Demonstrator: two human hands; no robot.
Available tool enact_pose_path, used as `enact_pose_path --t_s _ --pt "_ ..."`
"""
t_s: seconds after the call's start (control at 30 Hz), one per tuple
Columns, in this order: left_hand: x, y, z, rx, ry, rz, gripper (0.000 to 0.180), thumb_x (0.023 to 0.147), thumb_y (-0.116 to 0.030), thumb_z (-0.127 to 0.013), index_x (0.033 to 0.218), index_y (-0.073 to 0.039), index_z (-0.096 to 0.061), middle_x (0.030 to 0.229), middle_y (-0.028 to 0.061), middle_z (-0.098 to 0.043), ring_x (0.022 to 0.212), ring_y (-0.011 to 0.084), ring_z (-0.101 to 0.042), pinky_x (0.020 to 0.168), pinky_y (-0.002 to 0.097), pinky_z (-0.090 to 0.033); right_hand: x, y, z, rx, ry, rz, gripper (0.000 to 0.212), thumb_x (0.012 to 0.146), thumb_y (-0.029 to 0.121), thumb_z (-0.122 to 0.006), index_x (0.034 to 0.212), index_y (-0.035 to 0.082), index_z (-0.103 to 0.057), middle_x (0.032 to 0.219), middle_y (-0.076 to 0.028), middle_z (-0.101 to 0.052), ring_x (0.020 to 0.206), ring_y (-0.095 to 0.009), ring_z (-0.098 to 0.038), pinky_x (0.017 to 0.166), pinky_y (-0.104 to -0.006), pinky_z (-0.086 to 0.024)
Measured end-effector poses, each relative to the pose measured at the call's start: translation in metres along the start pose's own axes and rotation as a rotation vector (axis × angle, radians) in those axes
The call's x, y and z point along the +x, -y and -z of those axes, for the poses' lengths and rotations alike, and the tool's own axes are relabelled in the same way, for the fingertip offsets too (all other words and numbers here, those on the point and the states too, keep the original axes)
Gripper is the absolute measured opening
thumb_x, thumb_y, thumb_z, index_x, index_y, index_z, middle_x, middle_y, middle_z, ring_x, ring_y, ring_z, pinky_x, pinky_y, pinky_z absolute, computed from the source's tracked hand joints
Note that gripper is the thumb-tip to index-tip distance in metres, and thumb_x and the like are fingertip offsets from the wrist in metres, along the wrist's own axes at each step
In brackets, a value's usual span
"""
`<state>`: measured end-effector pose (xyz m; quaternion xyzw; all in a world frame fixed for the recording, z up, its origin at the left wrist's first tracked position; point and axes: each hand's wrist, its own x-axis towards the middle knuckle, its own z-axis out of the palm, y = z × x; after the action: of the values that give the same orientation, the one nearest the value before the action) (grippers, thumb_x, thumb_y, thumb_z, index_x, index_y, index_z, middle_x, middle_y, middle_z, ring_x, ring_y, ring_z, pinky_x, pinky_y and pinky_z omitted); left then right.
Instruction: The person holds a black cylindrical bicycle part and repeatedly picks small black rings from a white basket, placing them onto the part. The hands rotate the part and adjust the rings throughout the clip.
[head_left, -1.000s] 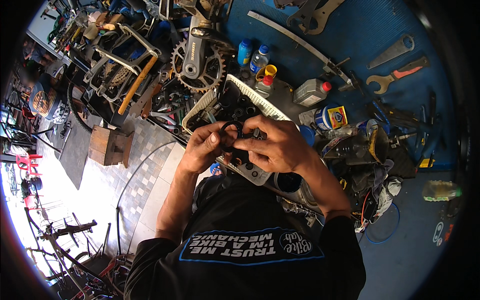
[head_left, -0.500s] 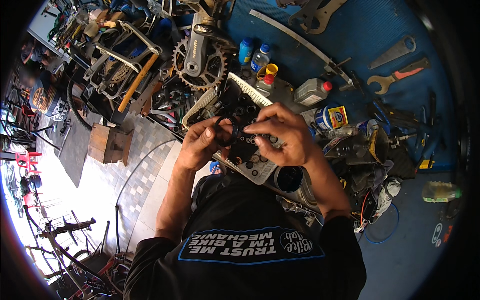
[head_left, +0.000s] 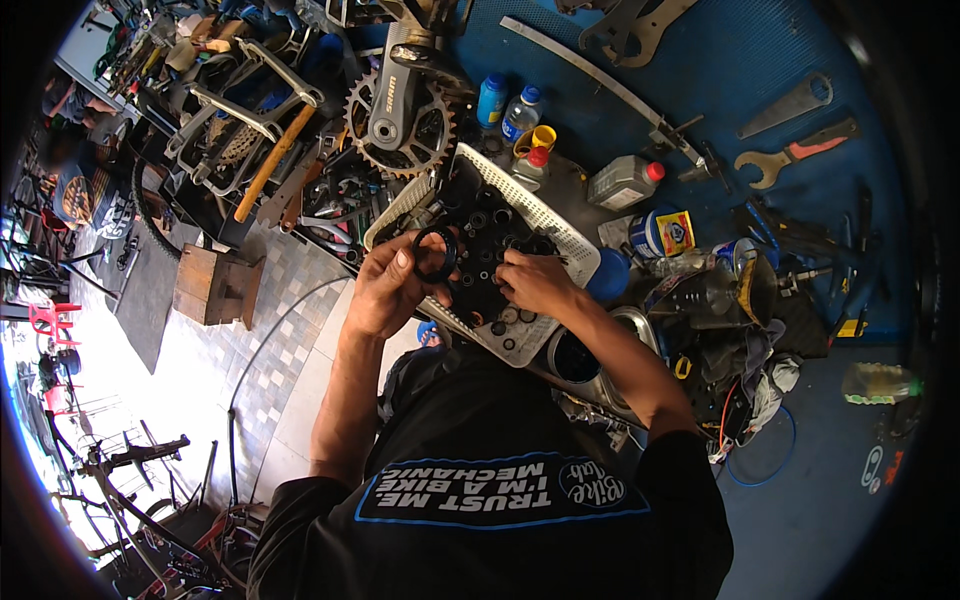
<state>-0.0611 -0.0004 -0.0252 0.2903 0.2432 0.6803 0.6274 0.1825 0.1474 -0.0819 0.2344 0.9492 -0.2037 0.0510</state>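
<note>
apparently picking through small parts (head_left: pixel 511 314)
grasping black ring (head_left: pixel 434 278) near basket's (head_left: pixel 527 207) left corner with left grip (head_left: pixel 384 287); reaching inside right corner with right grip (head_left: pixel 538 283), cannot tell if grasping; needing fine touch

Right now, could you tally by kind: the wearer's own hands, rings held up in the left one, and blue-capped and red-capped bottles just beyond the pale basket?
Hands, left hand and right hand: 2
Black ring held up: 1
Blue-capped bottles: 2
Red-capped bottles: 2
Total: 7
</note>
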Motion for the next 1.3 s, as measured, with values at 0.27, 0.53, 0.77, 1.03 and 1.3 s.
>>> enact_pose_path --t_s 0.27,0.53,0.77,1.03,1.3 --pt "0.0 0.004 0.005 0.015 -0.04 0.011 0.07 0.101 -0.048 -0.071 0.135 0.012 -0.057 0.132 0.025 -0.066 0.106 0.0317 -0.073 0.071 0.0391 -0.067 0.005 0.0 -0.016 -0.107 -0.103 0.129 0.008 0.088 0.014 -0.072 0.087 0.006 -0.071 0.102 -0.012 -0.066 0.089 -0.03 -0.075 0.074 -0.0447 -0.061" --pt "0.003 0.001 0.001 0.052 -0.027 0.016 0.073 0.1 -0.05 -0.072 0.134 0.013 -0.058 0.131 0.0263 -0.065 0.104 0.0299 -0.073 0.072 0.0381 -0.066 0.006 0.0 -0.012 -0.096 -0.08 0.036 0.008 0.087 0.012 -0.074 0.084 0.004 -0.072 0.097 -0.013 -0.068 0.089 -0.031 -0.076 0.074 -0.0447 -0.062" --pt "0.003 0.002 0.002 0.0 0.018 0.017 0.065 0.103 -0.041 -0.071 0.139 0.01 -0.056 0.124 0.0156 -0.069 0.107 0.0287 -0.071 0.073 0.0407 -0.063 0.006 0.009 -0.009 -0.078 0.002 -0.042 0.017 0.082 0.018 -0.079 0.088 0.004 -0.072 0.099 -0.014 -0.067 0.09 -0.032 -0.075 0.076 -0.0451 -0.062" --pt "0.001 0.003 -0.001 0.075 -0.028 0.012 0.077 0.099 -0.052 -0.072 0.138 0.013 -0.056 0.13 0.0249 -0.068 0.105 0.0286 -0.074 0.07 0.0372 -0.066 0.0 0.013 -0.008 -0.053 -0.066 0.007 0.026 0.083 0.024 -0.079 0.092 0.002 -0.07 0.102 -0.013 -0.066 0.09 -0.031 -0.075 0.075 -0.0448 -0.062" --pt "0.001 0.005 -0.002 0.085 -0.034 0.024 0.077 0.099 -0.053 -0.071 0.139 0.011 -0.057 0.128 0.024 -0.068 0.102 0.028 -0.074 0.07 0.0374 -0.065 -0.002 0.019 -0.024 -0.091 -0.039 0.006 0.022 0.085 0.023 -0.077 0.09 0.002 -0.071 0.099 -0.012 -0.065 0.082 -0.032 -0.075 0.068 -0.0466 -0.061"
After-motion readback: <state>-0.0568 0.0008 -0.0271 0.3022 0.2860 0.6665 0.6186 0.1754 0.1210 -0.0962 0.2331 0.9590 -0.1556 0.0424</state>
